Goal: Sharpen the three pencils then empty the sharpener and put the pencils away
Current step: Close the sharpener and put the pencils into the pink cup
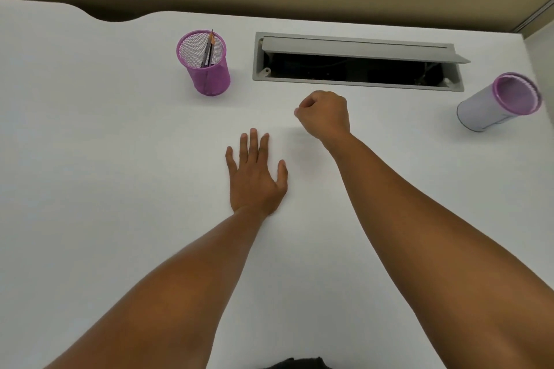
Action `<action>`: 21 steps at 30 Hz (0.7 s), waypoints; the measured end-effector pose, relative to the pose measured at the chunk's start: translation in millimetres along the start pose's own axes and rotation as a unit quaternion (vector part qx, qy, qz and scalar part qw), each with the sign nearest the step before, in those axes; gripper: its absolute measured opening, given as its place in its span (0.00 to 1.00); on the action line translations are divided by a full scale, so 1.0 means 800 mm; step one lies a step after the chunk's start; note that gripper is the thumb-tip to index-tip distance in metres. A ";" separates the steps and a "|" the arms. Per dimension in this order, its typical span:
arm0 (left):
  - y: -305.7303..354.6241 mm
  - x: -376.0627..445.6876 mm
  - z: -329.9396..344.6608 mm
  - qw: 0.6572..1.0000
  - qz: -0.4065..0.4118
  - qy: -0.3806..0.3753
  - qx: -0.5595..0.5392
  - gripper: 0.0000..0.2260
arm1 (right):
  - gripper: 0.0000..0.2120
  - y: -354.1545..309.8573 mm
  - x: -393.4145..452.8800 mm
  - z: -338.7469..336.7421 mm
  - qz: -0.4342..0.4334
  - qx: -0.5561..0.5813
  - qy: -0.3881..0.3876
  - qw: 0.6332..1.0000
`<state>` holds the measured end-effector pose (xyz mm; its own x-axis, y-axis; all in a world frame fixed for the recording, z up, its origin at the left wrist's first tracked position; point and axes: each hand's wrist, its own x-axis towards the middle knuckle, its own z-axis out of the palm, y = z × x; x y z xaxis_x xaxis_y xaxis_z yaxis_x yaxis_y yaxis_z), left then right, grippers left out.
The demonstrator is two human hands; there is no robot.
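While pencils (pixel 209 49) in the purple mesh cup (pixel 209 78): left hand (pixel 256 177) flat, right hand (pixel 325 114) an empty fist.

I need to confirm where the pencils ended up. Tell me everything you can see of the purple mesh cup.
The purple mesh cup is a round holder of what looks like fine metal mesh with a solid purple rim. It stands upright on the white desk, near the far edge, left of the grey cable hatch. Pencils stand inside, leaning, one sharpened tip rising above the rim; their exact count is unclear. Neither of the hands touches it, and nothing else rests against it.
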<state>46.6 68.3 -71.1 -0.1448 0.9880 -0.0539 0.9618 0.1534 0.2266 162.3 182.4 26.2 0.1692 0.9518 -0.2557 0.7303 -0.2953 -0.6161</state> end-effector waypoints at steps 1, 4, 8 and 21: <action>0.000 0.000 0.001 1.000 0.000 0.001 0.001 0.30 | 0.06 0.010 -0.003 -0.006 0.007 -0.013 -0.003 1.000; 0.000 0.000 0.001 1.000 -0.001 0.003 0.006 0.30 | 0.07 0.038 -0.015 -0.024 0.033 -0.048 -0.009 0.998; 0.000 -0.001 0.001 1.000 0.002 0.008 0.003 0.30 | 0.09 0.073 -0.031 -0.044 0.055 -0.086 -0.014 0.995; -0.001 -0.002 0.001 1.000 0.006 0.010 -0.007 0.30 | 0.10 0.126 -0.089 -0.055 0.043 -0.253 -0.035 0.966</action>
<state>46.0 66.5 -71.7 -0.1382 0.9899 -0.0325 0.9602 0.1420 0.2404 252.6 88.6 15.2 0.2113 0.9121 -0.3513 0.9485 -0.2782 -0.1518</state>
